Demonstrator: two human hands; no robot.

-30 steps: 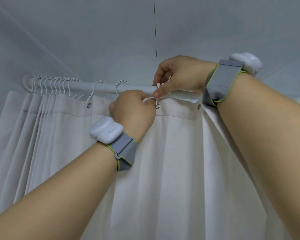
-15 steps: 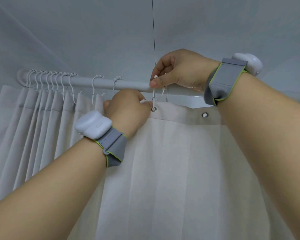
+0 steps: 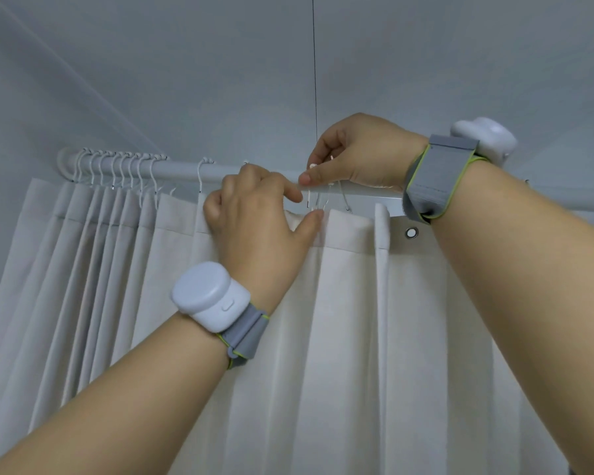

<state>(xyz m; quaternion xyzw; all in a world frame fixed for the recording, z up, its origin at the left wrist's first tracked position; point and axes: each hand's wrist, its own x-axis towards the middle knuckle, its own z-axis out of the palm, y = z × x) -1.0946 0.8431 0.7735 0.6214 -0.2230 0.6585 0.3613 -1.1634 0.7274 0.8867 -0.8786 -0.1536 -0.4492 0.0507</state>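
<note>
White fabric filled the lower view: the curtain [image 3: 340, 320] hung in folds from the rod [image 3: 179, 171], its top edge just under both hands. The right hand [image 3: 357, 156] sat at the rod, thumb and forefinger pinching the upper end of a thin white hook [image 3: 310, 199] whose wire ran down toward the hem. The left hand [image 3: 258, 228] reached up from below, fingers curled, thumb and forefinger gripping the curtain's top edge right at the foot of that hook. Whether the hook had passed through the fabric could not be told. A metal grommet [image 3: 411, 232] showed in the hem further right. Other hooks [image 3: 117, 166] were bunched at the rod's left end
</note>
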